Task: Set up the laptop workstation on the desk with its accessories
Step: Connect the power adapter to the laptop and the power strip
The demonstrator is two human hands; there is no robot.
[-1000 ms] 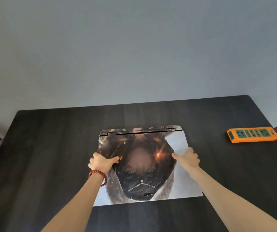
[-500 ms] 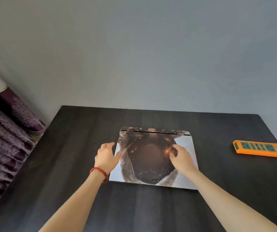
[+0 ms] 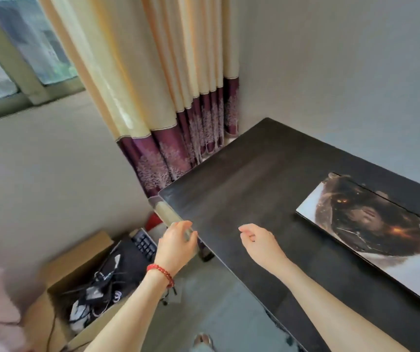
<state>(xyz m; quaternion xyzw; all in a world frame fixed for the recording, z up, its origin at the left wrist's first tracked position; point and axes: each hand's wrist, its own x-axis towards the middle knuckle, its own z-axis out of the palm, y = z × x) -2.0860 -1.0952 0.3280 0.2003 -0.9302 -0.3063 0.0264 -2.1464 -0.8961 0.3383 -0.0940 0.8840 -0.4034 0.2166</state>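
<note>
- At the far left a window (image 3: 13, 54) shows, with a pale wall below it.
- On the floor at the lower left stands an open cardboard box (image 3: 82, 270). A black keyboard (image 3: 144, 243) and tangled dark cables (image 3: 97, 290) lie in it.
- A cream curtain (image 3: 153, 72) with a purple patterned hem hangs from the top down to the floor, just behind the far left corner of the surface.
- The left hand (image 3: 177, 246), with a red bead bracelet (image 3: 162, 273) on the wrist, hovers at the left edge of the surface, above the box. Its fingers (image 3: 181, 224) are loosely curled and a little apart; they pinch nothing.
- The right hand (image 3: 261, 243) hovers over the bare dark top, near its left edge. Its fingers (image 3: 245, 228) are half bent and relaxed, and they hold nothing.
- The surface (image 3: 242, 189) is dark wood grain and runs from the middle to the right border, with a grey-blue wall behind it.
- The laptop (image 3: 371, 232) lies closed and flat on the right part of the surface, well apart from both hands. Its lid carries a dark printed picture on a pale ground. Its long axis runs from the upper left to the lower right in the view, and the hinge side is the far edge, toward the wall.
</note>
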